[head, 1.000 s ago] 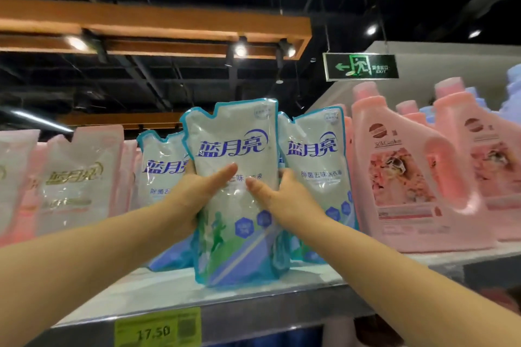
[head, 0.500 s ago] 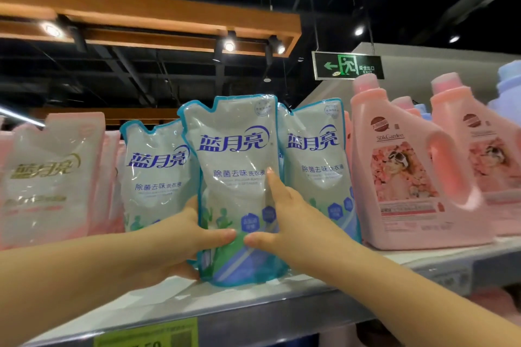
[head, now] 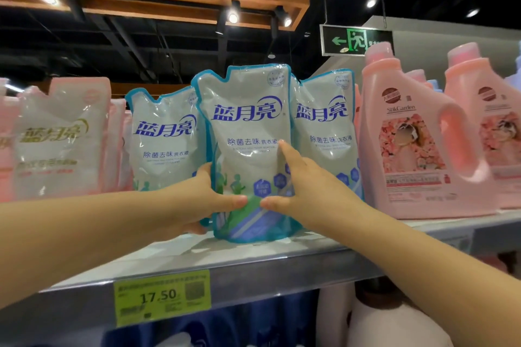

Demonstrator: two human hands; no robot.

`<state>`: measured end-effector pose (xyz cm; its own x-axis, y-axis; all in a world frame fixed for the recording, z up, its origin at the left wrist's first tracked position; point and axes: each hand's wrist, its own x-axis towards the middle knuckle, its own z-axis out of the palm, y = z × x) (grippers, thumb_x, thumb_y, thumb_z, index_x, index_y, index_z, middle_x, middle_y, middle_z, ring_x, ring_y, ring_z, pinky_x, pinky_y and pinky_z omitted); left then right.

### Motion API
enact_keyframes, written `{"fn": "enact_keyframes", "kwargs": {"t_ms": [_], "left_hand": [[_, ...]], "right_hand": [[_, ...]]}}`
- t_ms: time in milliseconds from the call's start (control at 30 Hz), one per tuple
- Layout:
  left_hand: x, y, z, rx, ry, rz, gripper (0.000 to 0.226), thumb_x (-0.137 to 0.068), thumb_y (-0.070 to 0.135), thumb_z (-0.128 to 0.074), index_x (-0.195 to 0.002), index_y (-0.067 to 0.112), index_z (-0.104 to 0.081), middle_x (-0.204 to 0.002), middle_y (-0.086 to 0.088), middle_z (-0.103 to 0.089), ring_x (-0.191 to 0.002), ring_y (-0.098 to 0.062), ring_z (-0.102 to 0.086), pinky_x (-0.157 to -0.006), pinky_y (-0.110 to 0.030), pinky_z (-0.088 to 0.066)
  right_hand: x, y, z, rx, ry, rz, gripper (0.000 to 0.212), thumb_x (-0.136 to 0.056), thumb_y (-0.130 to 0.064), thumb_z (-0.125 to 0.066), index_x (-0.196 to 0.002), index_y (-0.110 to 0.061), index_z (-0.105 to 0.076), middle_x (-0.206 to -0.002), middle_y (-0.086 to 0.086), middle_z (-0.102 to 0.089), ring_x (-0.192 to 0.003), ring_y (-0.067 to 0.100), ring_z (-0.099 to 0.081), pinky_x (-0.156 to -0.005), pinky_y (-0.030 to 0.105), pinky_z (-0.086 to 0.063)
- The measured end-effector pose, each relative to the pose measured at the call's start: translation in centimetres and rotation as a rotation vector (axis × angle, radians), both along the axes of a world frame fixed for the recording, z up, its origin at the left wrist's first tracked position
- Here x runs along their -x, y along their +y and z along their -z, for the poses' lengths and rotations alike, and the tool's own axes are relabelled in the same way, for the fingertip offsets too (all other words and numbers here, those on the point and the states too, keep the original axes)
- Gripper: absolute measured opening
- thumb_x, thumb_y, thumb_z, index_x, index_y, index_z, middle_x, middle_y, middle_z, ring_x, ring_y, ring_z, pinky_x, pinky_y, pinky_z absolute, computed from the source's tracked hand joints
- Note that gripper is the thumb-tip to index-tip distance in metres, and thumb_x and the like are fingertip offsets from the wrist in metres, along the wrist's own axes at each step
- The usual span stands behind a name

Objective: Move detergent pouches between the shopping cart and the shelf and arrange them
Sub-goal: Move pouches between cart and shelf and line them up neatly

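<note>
Blue-edged, the middle pouch [head: 248, 132] is standing upright at the shelf [head: 197, 255] front, long axis vertical. We are clasping its lower half from either side, left hand [head: 201, 201] and right hand [head: 298, 191] equally near, thumbs pressing its face.

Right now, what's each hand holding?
Left hand: grips the front blue detergent pouch, left edge.
Right hand: grips the same pouch, right edge.

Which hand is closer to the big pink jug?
Right. The right hand holds the middle pouch on the side toward the pink jug; the left hand holds its far side.
</note>
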<state>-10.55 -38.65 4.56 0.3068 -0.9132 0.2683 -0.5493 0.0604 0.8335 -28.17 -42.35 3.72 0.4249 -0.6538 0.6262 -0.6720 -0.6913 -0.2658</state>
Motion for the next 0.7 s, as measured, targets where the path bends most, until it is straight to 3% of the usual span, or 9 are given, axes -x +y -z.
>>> {"fn": "enact_keyframes", "kwargs": {"t_ms": [100,267,367,467,533,600,700], "left_hand": [[-0.3,1.1,-0.5,0.113,-0.073,-0.094,0.088,-0.076,0.031,-0.073,-0.145,0.029,-0.019,-0.132,-0.005,-0.051,-0.114,-0.025,-0.052,-0.093,-0.041,-0.046],[0.3,3.4,-1.3,0.273,-0.125,-0.126,0.065,-0.081,0.024,-0.069,-0.137,0.023,-0.037,-0.124,-0.001,-0.054,-0.106,-0.021,-0.055,-0.089,-0.036,-0.043],[1.3,4.5,-1.7,0.31,-0.171,-0.119,0.034,-0.083,0.022,-0.067,-0.115,0.022,-0.055,-0.106,0.004,-0.061,-0.099,-0.016,-0.057,-0.079,-0.027,-0.045],[2.0,5.4,-2.3,0.264,-0.202,-0.123,0.008,-0.084,0.016,-0.066,-0.087,0.022,-0.062,-0.092,0.003,-0.065,-0.087,-0.012,-0.058,-0.067,-0.023,-0.046],[2.1,5.5,-2.1,0.126,-0.184,-0.119,0.011,-0.085,0.011,-0.064,-0.093,0.019,-0.062,-0.094,-0.002,-0.065,-0.088,-0.014,-0.06,-0.072,-0.029,-0.051],[2.3,5.2,-1.3,-0.016,-0.128,-0.119,0.028,-0.085,0.007,-0.064,-0.111,0.015,-0.057,-0.096,-0.002,-0.062,-0.092,-0.018,-0.061,-0.078,-0.035,-0.052],[3.0,4.2,0.0,-0.081,-0.09,-0.153,0.051,-0.085,0.002,-0.061,-0.132,0.012,-0.044,-0.103,-0.006,-0.061,-0.09,-0.019,-0.062,-0.079,-0.036,-0.051]], "right_hand": [[1.0,0.7,-0.8,0.022,-0.017,0.024,0.09,-0.082,-0.049,-0.062,-0.149,-0.03,-0.006,-0.14,0.001,-0.042,-0.123,0.023,-0.047,-0.099,0.04,-0.042],[1.9,1.6,-1.5,0.069,-0.067,0.037,0.066,-0.085,-0.045,-0.061,-0.142,-0.03,-0.03,-0.132,-0.001,-0.054,-0.119,0.023,-0.051,-0.095,0.038,-0.044],[2.8,2.3,-1.7,0.092,-0.109,0.027,0.05,-0.087,-0.042,-0.06,-0.132,-0.031,-0.045,-0.11,-0.007,-0.062,-0.11,0.018,-0.056,-0.091,0.035,-0.046],[3.9,3.1,-1.9,0.107,-0.14,0.017,0.036,-0.089,-0.037,-0.059,-0.123,-0.03,-0.053,-0.089,-0.013,-0.058,-0.102,0.014,-0.056,-0.09,0.033,-0.046],[4.4,3.1,-1.9,0.085,-0.131,0.012,0.031,-0.089,-0.036,-0.058,-0.12,-0.029,-0.057,-0.093,-0.01,-0.061,-0.101,0.015,-0.057,-0.089,0.032,-0.046],[4.6,2.7,-1.7,0.042,-0.053,0.021,0.033,-0.09,-0.036,-0.057,-0.122,-0.027,-0.057,-0.11,-0.006,-0.065,-0.106,0.017,-0.057,-0.09,0.03,-0.045],[4.1,1.6,-1.0,-0.064,0.085,0.017,0.037,-0.093,-0.033,-0.052,-0.128,-0.02,-0.055,-0.126,0.002,-0.06,-0.112,0.022,-0.055,-0.092,0.03,-0.044]]}}
